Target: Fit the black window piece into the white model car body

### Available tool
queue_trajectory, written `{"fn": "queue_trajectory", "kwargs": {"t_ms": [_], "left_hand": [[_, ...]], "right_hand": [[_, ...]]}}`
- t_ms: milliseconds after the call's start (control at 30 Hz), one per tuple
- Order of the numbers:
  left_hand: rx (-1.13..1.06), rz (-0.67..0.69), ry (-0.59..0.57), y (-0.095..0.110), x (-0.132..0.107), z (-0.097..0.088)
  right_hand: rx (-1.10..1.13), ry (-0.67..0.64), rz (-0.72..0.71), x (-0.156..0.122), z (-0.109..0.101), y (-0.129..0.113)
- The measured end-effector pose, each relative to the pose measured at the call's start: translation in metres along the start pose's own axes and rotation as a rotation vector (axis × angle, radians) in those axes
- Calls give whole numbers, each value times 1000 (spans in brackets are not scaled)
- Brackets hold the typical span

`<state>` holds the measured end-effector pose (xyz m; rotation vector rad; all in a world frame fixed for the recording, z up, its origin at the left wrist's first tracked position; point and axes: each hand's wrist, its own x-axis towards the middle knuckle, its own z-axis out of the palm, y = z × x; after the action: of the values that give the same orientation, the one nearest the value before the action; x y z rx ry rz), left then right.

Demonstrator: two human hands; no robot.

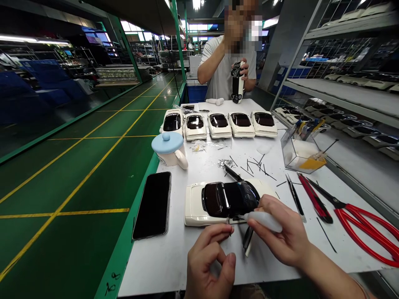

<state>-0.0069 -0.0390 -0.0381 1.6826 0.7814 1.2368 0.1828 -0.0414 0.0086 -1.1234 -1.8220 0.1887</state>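
Observation:
A cream model car [195,203] with a dark roof lies across the white table in front of me. Its near door [247,240] and far door [232,171] stand open. My right hand [280,232] grips a small whitish squeeze bottle [264,221], its thin tip pointing into the near door opening. Beside the car's near side is my left hand [210,257], fingers curled, index and middle fingertips close to the door sill. A tiny dark piece shows at those fingertips; what it is I cannot make out.
Behind the car lie black strips [249,166] and a row of cream model cars [220,124]. A lidded mug [168,151] and phone [152,205] stand left; tweezers [295,197], a red cutter [315,199] and red-handled scissors [364,224] lie right. Opposite, a person [215,70] holds another car.

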Motion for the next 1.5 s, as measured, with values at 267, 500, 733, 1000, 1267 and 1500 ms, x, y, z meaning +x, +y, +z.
{"fn": "queue_trajectory", "kwargs": {"t_ms": [267,500,733,1000,1267,1500], "left_hand": [[20,-14,-6,2,0,-1],[-6,-19,-13,1,0,-2],[-2,0,12,-1,0,0],[12,-9,-2,0,0,0],[13,-31,-19,0,-1,-2],[-8,-24,-39,1,0,-2]], "right_hand": [[-3,11,27,1,3,3],[194,249,245,-6,-19,6],[242,682,428,9,-68,41],[-464,83,697,31,-74,124],[-714,-67,740,22,-88,128],[-767,-570,-4,-43,-126,119]]}}
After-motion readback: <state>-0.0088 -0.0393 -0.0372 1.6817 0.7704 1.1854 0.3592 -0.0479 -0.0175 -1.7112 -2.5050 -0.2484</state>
